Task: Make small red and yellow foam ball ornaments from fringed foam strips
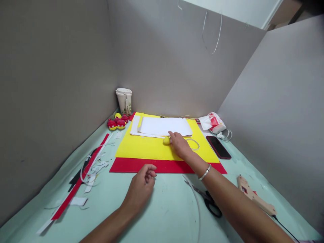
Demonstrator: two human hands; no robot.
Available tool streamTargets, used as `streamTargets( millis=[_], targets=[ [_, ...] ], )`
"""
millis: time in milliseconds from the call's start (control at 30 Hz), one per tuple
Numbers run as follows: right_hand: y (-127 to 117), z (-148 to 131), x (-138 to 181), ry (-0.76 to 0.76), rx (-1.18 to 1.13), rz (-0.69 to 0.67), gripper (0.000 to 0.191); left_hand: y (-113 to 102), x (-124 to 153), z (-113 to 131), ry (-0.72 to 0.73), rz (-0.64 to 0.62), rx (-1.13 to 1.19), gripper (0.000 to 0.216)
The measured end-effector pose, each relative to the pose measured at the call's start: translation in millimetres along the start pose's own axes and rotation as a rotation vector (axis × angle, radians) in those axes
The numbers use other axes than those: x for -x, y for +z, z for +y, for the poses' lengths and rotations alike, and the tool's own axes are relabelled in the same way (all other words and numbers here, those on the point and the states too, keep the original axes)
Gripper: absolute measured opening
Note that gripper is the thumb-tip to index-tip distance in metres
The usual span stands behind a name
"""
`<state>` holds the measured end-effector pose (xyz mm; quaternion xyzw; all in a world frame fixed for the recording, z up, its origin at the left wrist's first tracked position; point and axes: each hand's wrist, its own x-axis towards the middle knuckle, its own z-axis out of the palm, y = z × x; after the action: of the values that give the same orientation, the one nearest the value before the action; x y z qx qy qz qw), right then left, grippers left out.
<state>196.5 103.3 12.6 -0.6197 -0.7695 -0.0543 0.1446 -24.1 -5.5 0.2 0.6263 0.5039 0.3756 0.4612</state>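
My right hand (pixel 180 145) reaches over the yellow foam sheet (pixel 149 148), its fingers closed on a small yellow rounded piece (pixel 166 140). Beside that hand, a loop of pale wire (pixel 198 144) rests on the yellow sheet. Just beyond the fingers is a stack of white sheets (pixel 165 126) with a narrow yellow strip (pixel 140 120) at its left end. A red sheet (pixel 146 165) shows under the yellow one. Near its front edge my left hand (pixel 142 185) is loosely curled on the table, with nothing visible in it.
To the left lie a long red strip (pixel 73 195), paper scraps (pixel 91 182) and small red-and-yellow pieces (pixel 116 124) by a white cup (pixel 124 101). On the right are scissors (pixel 211 204), a phone (pixel 218 147), a power strip (pixel 255 197) and a tissue pack (pixel 215 122). Grey partitions surround the table.
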Motion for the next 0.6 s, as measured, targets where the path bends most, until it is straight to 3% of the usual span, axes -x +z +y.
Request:
streamTargets(
  millis=[300,600],
  targets=[
    [-5.1,3.8,-3.8,-0.088,0.121,-0.036,0.046,0.4,-0.2,0.7,0.009,-0.007,-0.033,0.026],
    [-5.3,6.9,2.8,-0.115,0.039,-0.031,0.051,0.4,-0.7,0.4,0.02,0.004,-0.019,0.025]
  ],
)
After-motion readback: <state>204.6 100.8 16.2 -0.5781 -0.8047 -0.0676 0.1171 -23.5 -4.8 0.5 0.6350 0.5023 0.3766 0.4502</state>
